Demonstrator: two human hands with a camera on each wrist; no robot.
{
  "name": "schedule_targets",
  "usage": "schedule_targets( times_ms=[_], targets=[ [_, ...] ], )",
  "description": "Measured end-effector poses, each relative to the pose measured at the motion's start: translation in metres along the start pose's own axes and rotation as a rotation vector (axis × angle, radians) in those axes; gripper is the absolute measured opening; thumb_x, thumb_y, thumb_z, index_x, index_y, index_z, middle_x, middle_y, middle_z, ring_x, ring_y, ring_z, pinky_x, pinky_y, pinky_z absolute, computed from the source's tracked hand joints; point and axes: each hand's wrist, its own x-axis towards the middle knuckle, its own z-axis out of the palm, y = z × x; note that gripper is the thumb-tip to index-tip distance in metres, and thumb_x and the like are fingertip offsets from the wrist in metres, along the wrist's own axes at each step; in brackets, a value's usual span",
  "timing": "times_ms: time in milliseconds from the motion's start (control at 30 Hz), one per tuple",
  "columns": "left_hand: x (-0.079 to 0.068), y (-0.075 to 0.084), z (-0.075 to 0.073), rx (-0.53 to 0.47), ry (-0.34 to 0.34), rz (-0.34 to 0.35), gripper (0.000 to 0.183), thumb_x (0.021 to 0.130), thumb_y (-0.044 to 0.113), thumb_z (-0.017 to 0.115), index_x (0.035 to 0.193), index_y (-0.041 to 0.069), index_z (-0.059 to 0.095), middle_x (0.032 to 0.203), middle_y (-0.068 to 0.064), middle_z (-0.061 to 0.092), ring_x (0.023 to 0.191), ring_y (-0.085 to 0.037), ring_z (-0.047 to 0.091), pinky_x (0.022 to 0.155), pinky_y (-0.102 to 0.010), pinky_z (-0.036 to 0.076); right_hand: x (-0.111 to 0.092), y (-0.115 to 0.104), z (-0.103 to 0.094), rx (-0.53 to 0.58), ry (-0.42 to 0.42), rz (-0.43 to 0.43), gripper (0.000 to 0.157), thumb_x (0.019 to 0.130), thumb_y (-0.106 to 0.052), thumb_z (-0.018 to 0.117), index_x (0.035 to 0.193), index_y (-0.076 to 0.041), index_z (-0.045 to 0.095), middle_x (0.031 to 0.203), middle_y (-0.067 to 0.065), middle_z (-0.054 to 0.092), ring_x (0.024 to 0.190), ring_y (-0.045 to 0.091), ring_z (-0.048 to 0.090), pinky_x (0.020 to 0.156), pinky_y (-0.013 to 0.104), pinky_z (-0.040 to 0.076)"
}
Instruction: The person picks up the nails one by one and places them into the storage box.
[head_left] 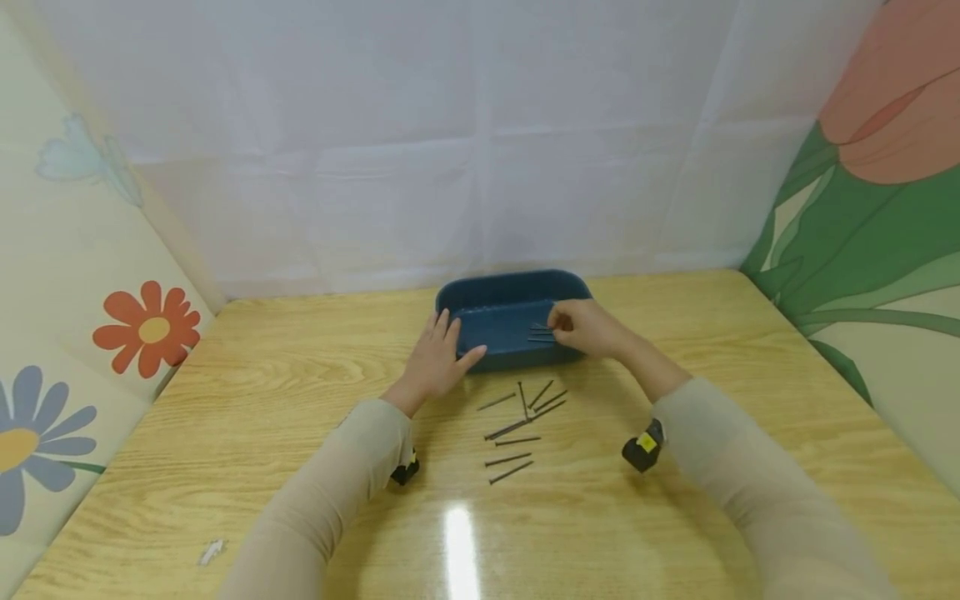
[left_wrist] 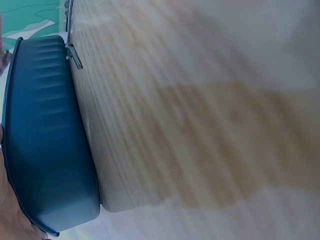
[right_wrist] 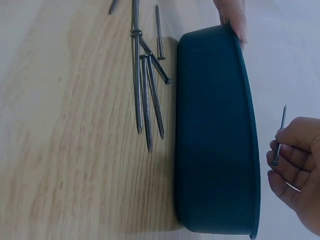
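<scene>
Across a wood-grained tabletop (head_left: 585,517), dark-grey metal nails (right_wrist: 137,80) lie scattered before a dark-blue, round-cornered tray (right_wrist: 215,130); a spread left hand (head_left: 437,354) touches its rim, while the right hand (head_left: 588,327) pinches one slim nail (right_wrist: 283,117) above it.

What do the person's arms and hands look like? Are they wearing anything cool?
The left hand and right hand wear no gloves. The left sleeve and right sleeve are long, plain and pale. By each wrist is a small black box, left and right, with some yellow on it.
</scene>
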Motion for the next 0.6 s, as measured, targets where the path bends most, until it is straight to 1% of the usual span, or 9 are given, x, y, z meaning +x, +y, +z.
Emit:
schedule_targets(
  times_ms=[167,433,600],
  targets=[
    [0.0,0.001,0.0,0.001,-0.005,-0.001,0.077,0.086,0.057,0.028,0.136,-0.001,0.02,0.141,-0.02,0.006,0.128,-0.032,-0.001,0.102,-0.042,0.008,0.008,0.006,-0.002,0.006,-0.008,0.059,0.01,0.079,0.001,0.055,0.089,0.003,0.058,0.082,0.01,0.058,0.075,0.021,0.054,0.065,0.034,0.046],
    [0.002,-0.001,-0.001,0.0,-0.002,-0.003,0.078,0.085,0.058,0.027,0.136,-0.001,0.02,0.141,-0.02,0.006,0.128,-0.032,0.0,0.102,-0.042,0.008,0.024,0.019,0.003,-0.056,-0.013,0.101,0.012,0.079,0.001,0.055,0.09,0.005,0.058,0.082,0.012,0.058,0.075,0.023,0.053,0.066,0.036,0.045],
    [0.002,-0.001,0.0,0.011,0.0,0.0,0.078,0.085,0.059,0.025,0.136,-0.001,0.02,0.141,-0.02,0.005,0.128,-0.031,0.0,0.102,-0.042,0.009,0.033,0.024,0.005,-0.1,-0.034,0.123,0.012,0.078,0.001,0.054,0.089,0.005,0.058,0.083,0.013,0.058,0.078,0.026,0.054,0.069,0.038,0.044]
  ],
)
